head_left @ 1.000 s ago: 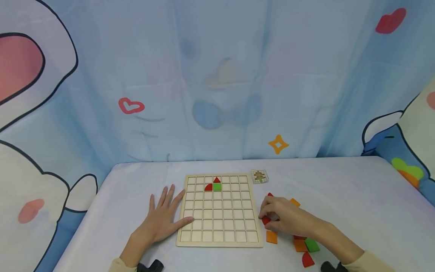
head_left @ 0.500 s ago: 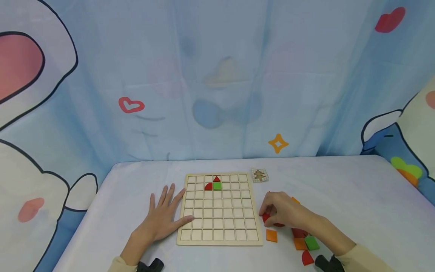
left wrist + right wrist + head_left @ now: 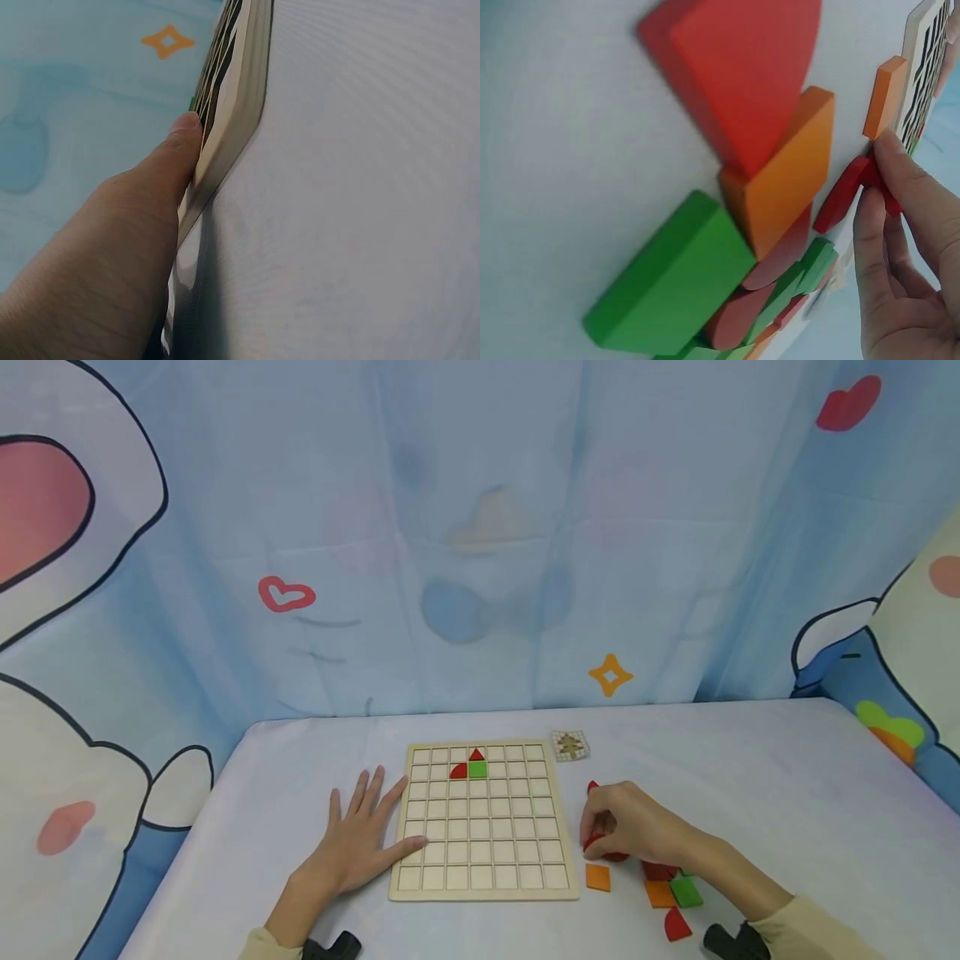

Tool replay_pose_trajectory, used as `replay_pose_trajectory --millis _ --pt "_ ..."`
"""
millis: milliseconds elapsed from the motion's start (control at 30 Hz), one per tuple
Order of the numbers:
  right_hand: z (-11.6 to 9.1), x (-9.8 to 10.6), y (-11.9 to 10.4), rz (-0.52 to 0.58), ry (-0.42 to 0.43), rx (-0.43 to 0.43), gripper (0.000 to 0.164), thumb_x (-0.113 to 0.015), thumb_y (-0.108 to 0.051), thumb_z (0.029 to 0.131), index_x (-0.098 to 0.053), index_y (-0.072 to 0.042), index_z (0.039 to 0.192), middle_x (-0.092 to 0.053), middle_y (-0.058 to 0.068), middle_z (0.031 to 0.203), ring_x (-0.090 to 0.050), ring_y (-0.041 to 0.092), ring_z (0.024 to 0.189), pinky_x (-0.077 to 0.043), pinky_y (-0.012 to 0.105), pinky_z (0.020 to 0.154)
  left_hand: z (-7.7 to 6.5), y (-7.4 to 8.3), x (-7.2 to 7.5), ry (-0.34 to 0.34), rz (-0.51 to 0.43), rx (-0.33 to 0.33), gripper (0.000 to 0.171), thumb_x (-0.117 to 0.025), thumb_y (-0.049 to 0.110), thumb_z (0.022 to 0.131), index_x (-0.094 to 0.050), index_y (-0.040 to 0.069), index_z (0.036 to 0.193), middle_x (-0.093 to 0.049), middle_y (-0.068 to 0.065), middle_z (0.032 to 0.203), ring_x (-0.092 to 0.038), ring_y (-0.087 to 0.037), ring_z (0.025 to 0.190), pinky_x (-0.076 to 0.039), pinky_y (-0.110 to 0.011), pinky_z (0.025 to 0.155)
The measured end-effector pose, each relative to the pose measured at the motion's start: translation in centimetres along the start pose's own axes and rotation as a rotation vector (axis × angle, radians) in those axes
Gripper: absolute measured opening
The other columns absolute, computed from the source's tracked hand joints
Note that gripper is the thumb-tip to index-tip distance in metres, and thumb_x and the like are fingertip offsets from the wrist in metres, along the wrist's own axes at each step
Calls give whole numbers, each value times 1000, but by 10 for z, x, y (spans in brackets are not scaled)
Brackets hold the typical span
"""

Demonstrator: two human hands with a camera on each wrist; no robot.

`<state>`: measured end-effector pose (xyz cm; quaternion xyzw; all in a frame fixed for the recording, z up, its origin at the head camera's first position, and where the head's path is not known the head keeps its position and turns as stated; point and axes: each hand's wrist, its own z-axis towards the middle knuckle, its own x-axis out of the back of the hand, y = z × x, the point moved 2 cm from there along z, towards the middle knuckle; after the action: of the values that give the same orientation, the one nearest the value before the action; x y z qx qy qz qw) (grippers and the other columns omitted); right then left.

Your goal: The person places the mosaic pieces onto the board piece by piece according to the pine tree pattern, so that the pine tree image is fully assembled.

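The left hand (image 3: 356, 847) lies with fingers spread along the left side of a wooden grid board (image 3: 489, 881), its thumb (image 3: 184, 139) on the rim. On the board sit a red triangle (image 3: 477, 755), a green square (image 3: 477, 769) and a red quarter-round piece (image 3: 459, 771). Right of the board, the right hand (image 3: 637, 822) pinches a red piece (image 3: 886, 189) between thumb and fingers. Another red piece (image 3: 840, 196) lies just beside it. The held piece's full shape is hidden by the fingers.
An orange square (image 3: 597, 877) lies near the board's lower right corner. Green (image 3: 686, 892), orange (image 3: 660, 894) and red (image 3: 677, 924) pieces lie by the right wrist, some partly covered by the arm. A small pattern card (image 3: 571, 746) rests behind the board's right corner.
The right hand has lifted slightly and shifted a little to the right among the red pieces, fingers drawn closer together. The left hand stays in place on the board.
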<state>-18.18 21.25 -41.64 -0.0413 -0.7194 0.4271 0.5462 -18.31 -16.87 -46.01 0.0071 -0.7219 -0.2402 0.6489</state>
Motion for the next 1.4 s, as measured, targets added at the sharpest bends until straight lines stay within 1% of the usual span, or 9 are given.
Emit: replay_pose_trajectory --millis 200,367,433,533,667,767,1033,1200,1400 --pt "2 2 -3 -13 -44 49 16 -89 -4 81 -83 -15 91 -67 -13 85 -58 3 75 -57 21 71 1 -1 -1 13 5 -3 93 -56 70 96 -28 18 168 -11 -20 174 -2 -42 160 3 -76 118" --pt "5 5 -9 -41 -39 47 19 -85 -2 85 -85 -11 101 -64 -11 89 -56 4 81 -55 21 72 1 -2 -2 16 -10 -8 92 -57 70 96 -28 19 168 -10 -19 174 -2 -42 160 4 -76 118" --pt "7 7 -11 -37 -16 53 17 -84 -4 87 -84 -11 103 -61 -10 90 -56 4 82 -55 22 72 0 -2 -2 13 -11 -11 92 -56 70 96 -28 18 168 -10 -19 174 -2 -42 160 4 -76 118" --pt "14 9 -16 -35 41 94 14 -82 -4 89 -83 -11 101 -61 -9 90 -56 4 82 -55 23 73 -1 -2 -2 10 -9 -14 92 -56 69 97 -27 18 168 -10 -20 174 -2 -43 160 4 -76 118" --pt "28 8 -21 -64 132 156 12 -84 -3 86 -82 -11 95 -68 -11 90 -59 5 81 -57 26 73 -2 -2 0 17 -11 -13 91 -57 68 97 -29 17 167 -11 -20 174 -3 -43 160 3 -77 118" --pt "40 8 -22 -76 181 179 13 -86 -1 84 -83 -9 93 -71 -10 89 -63 7 80 -58 28 73 -2 -1 0 11 -18 -16 91 -57 68 97 -28 18 168 -10 -20 174 -2 -43 160 3 -76 118" --pt "74 3 -24 -77 227 206 12 -86 -1 84 -84 -4 95 -70 -6 84 -66 11 80 -58 23 71 -1 0 0 16 -16 -16 92 -57 68 97 -28 18 168 -11 -20 174 -3 -43 160 2 -76 118" --pt "88 -3 -26 -71 235 201 12 -84 2 85 -84 -3 96 -71 -3 85 -67 12 79 -58 23 71 -1 0 -1 16 -12 -16 92 -57 69 97 -28 18 168 -11 -20 174 -3 -43 160 2 -77 118" --pt "105 -8 -25 -75 274 189 13 -81 6 87 -82 -1 97 -75 4 90 -71 19 81 -58 25 71 -1 0 1 12 -6 -9 91 -57 69 97 -28 18 168 -11 -20 174 -3 -43 160 2 -76 118"
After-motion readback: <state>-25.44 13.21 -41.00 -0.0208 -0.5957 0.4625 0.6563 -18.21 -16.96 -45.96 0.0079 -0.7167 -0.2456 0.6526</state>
